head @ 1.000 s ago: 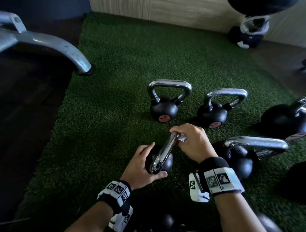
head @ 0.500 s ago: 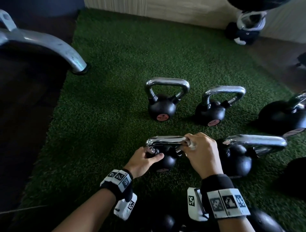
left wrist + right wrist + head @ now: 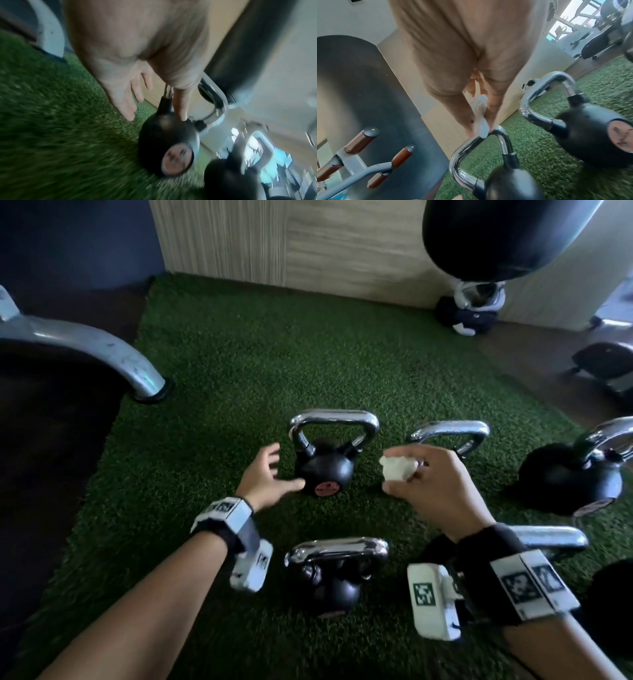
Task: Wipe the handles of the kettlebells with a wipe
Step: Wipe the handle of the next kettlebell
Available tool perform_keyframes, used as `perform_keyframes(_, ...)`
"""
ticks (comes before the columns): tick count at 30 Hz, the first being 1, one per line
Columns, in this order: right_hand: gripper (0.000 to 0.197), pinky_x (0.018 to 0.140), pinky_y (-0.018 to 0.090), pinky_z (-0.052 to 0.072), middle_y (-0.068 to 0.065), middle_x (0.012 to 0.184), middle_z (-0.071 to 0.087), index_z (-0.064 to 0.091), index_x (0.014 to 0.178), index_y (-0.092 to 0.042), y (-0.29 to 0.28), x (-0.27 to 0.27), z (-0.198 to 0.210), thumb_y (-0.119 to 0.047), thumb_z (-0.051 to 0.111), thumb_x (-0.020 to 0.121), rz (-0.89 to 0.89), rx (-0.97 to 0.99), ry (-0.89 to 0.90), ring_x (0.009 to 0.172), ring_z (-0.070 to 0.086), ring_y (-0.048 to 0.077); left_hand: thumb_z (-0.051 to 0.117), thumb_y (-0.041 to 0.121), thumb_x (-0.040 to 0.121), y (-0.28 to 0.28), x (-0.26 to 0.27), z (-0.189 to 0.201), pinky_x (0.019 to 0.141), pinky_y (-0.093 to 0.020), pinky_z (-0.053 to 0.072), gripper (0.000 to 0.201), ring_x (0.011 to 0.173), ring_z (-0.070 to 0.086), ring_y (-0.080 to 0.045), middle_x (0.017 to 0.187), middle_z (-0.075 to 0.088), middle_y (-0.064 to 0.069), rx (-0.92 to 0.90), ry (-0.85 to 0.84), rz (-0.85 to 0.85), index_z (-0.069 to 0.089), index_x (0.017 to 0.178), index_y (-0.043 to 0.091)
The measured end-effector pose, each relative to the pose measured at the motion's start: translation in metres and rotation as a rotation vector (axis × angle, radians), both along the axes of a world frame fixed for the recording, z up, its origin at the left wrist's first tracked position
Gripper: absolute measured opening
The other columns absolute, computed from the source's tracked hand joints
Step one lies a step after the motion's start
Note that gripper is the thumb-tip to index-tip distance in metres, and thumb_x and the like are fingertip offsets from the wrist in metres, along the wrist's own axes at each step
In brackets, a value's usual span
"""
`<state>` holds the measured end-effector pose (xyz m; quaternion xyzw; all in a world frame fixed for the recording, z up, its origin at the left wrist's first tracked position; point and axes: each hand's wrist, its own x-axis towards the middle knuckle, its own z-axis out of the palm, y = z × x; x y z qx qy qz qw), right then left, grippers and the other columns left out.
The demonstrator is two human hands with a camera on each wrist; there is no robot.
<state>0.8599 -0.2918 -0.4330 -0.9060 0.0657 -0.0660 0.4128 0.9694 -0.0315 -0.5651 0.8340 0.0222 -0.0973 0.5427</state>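
Several black kettlebells with chrome handles stand on green turf (image 3: 212, 378). The far middle kettlebell (image 3: 325, 470) has a pink label and an upright handle (image 3: 334, 419). My left hand (image 3: 270, 474) is open just left of its ball, the thumb reaching to the ball; the left wrist view shows the same kettlebell (image 3: 168, 146) below spread fingers. My right hand (image 3: 424, 477) grips a crumpled white wipe (image 3: 399, 469) to the right of that kettlebell; the wipe (image 3: 481, 119) hangs near its handle (image 3: 481, 147). The near kettlebell (image 3: 337, 577) stands free between my forearms.
A second far kettlebell's handle (image 3: 452, 431) shows behind my right hand, a larger one (image 3: 575, 474) sits at the right, another handle (image 3: 548, 537) near my right wrist. A grey machine leg (image 3: 102, 354) stands at the turf's left edge; a black bag (image 3: 507, 237) hangs top right.
Both hands have let go of the near kettlebell and moved forward to the far middle one. The left hand has opened; the right still carries the wipe.
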Motion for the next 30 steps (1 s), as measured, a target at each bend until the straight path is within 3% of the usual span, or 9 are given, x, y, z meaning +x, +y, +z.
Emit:
perform_keyframes(4,0.049,0.084,0.042,0.063,-0.006,0.095,0.079,0.076,0.113,-0.036,0.006,0.036,0.009,-0.02,0.084,0.067,-0.053,-0.003,-0.051,0.084,0.075,0.015,0.098,0.04,0.063,-0.032,0.041,0.011,0.117,-0.036,0.04,0.112,0.138,0.053,-0.022,0.15,0.055,-0.002,0.047,0.062,0.026,0.037,0.155,0.02)
perform_keyframes(7,0.043,0.081,0.029,0.06,-0.006,0.101,0.078,0.078,0.112,-0.033,0.005,0.05,0.016,-0.018,0.088,0.073,-0.067,-0.062,-0.081,0.085,0.074,0.013,0.097,0.051,0.059,-0.047,0.045,0.004,0.108,-0.039,0.051,0.093,0.119,0.062,-0.019,0.131,0.066,0.002,0.012,0.164,-0.012,0.059,0.137,0.019)
perform_keyframes(10,0.039,0.085,0.034,0.061,-0.007,0.097,0.079,0.08,0.108,-0.032,0.003,0.057,0.023,-0.017,0.09,0.074,-0.054,-0.055,-0.088,0.084,0.076,0.013,0.092,0.07,0.04,-0.054,0.049,-0.005,0.107,-0.038,0.051,0.105,0.12,0.066,-0.021,0.128,0.07,0.002,0.009,0.094,0.033,0.064,0.129,0.022)
perform_keyframes(13,0.035,0.087,0.036,0.06,-0.008,0.091,0.079,0.081,0.101,-0.032,0.001,0.065,0.025,-0.018,0.092,0.07,-0.077,-0.077,-0.116,0.084,0.075,0.013,0.097,0.057,0.055,-0.061,0.051,-0.006,0.112,-0.03,0.042,0.107,0.133,0.058,-0.023,0.14,0.061,0.0,0.032,0.068,0.058,0.051,0.146,0.022)
perform_keyframes(18,0.039,0.066,0.002,0.042,-0.005,0.099,0.077,0.08,0.11,-0.027,0.009,0.09,0.027,-0.014,0.088,0.075,-0.104,-0.174,-0.12,0.08,0.067,0.007,0.099,0.055,0.052,-0.064,0.057,-0.011,0.11,-0.033,0.047,0.096,0.124,0.062,-0.018,0.132,0.066,0.007,-0.012,0.081,0.064,0.058,0.136,0.032)
perform_keyframes(21,0.036,0.081,0.016,0.051,-0.001,0.107,0.079,0.08,0.113,-0.026,0.02,0.11,0.025,-0.014,0.084,0.079,-0.075,-0.191,-0.148,0.087,0.07,0.009,0.099,0.058,0.048,-0.065,0.055,-0.011,0.087,-0.044,0.064,0.093,0.117,0.065,-0.021,0.126,0.064,0.01,-0.051,0.127,0.09,0.059,0.131,0.04)
perform_keyframes(23,0.033,0.08,0.008,0.048,0.0,0.109,0.078,0.08,0.114,-0.024,0.029,0.122,0.023,-0.015,0.083,0.082,-0.027,-0.219,-0.171,0.085,0.066,0.008,0.099,0.056,0.048,-0.066,0.053,-0.011,0.06,-0.048,0.066,0.093,0.113,0.064,-0.025,0.126,0.061,0.01,-0.085,0.182,0.09,0.059,0.131,0.045)
perform_keyframes(27,0.026,0.066,-0.008,0.036,0.003,0.106,0.08,0.081,0.111,-0.019,0.047,0.14,0.015,-0.013,0.08,0.085,0.055,-0.259,-0.199,0.082,0.065,0.005,0.1,0.054,0.039,-0.067,0.058,-0.013,0.058,-0.055,0.064,0.101,0.127,0.059,-0.033,0.14,0.059,0.005,-0.139,0.256,0.098,0.059,0.131,0.047)
perform_keyframes(30,0.016,0.084,0.015,0.052,0.004,0.106,0.079,0.082,0.1,-0.013,0.058,0.147,0.011,-0.006,0.073,0.088,0.152,-0.321,-0.143,0.094,0.072,0.014,0.098,0.056,0.033,-0.067,0.059,-0.013,0.06,-0.055,0.064,0.105,0.127,0.06,-0.032,0.14,0.06,0.006,-0.163,0.275,0.107,0.059,0.13,0.048)
